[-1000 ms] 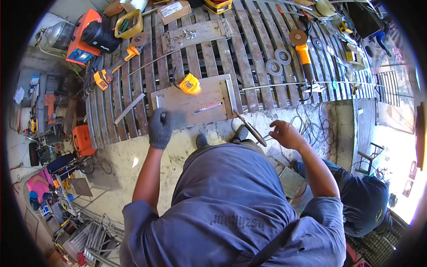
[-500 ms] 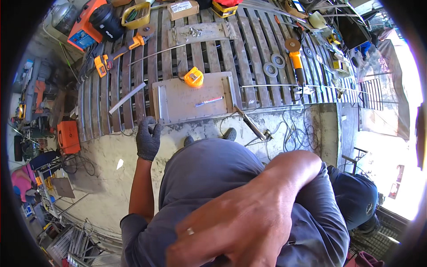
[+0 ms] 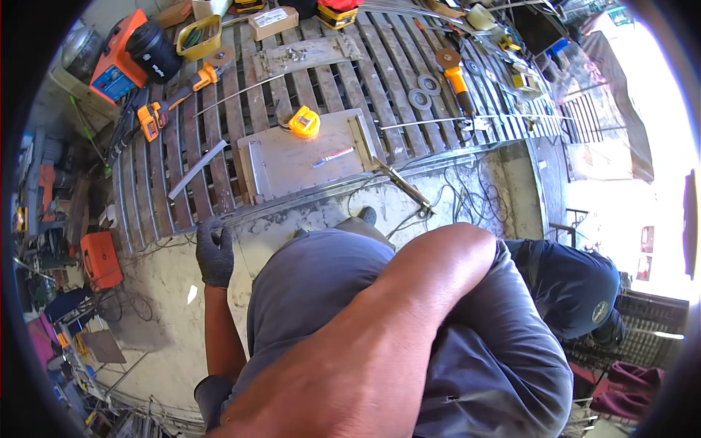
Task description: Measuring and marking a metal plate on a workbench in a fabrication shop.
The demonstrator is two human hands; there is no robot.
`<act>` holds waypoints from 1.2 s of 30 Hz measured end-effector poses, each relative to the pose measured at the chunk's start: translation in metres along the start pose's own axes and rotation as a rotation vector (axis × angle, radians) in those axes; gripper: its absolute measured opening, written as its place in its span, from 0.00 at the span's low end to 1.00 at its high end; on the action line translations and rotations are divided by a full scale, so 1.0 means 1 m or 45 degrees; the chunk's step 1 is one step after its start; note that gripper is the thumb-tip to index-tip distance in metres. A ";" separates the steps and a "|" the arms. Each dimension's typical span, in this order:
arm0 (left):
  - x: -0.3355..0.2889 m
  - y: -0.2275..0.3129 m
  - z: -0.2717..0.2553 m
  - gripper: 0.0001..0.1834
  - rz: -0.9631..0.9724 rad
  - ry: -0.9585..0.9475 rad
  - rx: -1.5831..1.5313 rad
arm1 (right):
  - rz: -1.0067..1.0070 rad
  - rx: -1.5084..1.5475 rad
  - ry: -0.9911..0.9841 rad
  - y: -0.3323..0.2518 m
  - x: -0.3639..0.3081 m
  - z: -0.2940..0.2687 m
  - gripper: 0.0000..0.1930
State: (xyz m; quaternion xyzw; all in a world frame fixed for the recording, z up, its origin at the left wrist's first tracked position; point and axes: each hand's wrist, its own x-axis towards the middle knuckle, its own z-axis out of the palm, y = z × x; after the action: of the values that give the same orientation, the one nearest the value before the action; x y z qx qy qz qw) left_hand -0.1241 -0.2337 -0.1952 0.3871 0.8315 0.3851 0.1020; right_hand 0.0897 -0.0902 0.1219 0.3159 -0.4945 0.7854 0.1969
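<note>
My left hand, in a dark glove, is beside the near edge of the slatted bench. Its fingers are bent, with a gap between thumb and forefinger and nothing visible between them. My bare right forearm crosses my body towards the lower edge; the fingers are out of the picture. On the bench, a shallow metal panel carries a yellow tape measure and a marker pen. Left of it lies a flat metal strip. A long tool with a cable hangs off the near bench edge.
An angle grinder and grinding discs lie to the right, another grinder to the left. An orange machine stands at the far left. Cables hang below the bench. A person in dark clothing is close on my right.
My right hand has moved down and left, its fingers leaving the picture as more forearm shows. My left hand has shifted slightly left. The whole view has tilted somewhat.
</note>
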 end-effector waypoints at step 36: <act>0.055 0.045 0.080 0.21 0.143 -0.263 0.301 | 1.678 -1.028 0.889 -0.060 -0.285 -0.204 0.08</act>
State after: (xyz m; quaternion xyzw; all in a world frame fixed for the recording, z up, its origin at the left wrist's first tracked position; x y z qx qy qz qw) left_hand -0.0987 -0.1308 -0.2103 0.4798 0.8332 0.2478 0.1189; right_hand 0.2717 0.1209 -0.0992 -0.3920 -0.7309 0.5553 -0.0620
